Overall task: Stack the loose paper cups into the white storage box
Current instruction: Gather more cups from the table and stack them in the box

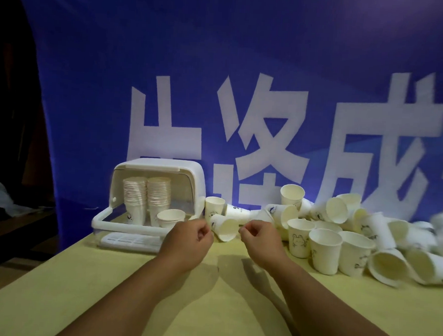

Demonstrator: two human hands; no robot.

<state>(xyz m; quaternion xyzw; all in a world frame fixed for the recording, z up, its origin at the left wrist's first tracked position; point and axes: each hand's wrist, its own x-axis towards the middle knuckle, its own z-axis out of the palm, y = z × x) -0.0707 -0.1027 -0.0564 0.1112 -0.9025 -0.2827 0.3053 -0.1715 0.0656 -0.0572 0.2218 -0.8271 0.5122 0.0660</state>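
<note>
Left grip and right grip both curled into fists, holding nothing, above tabletop. Tipped cup lies between them, just behind. White storage box (stacks inside) sits left of left grip; loose cups piled right

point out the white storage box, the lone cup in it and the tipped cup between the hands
white storage box (161, 166): head view, its top panel
lone cup (166, 222): head view, its outer wall
tipped cup (227, 227): head view, inside its open mouth
</note>
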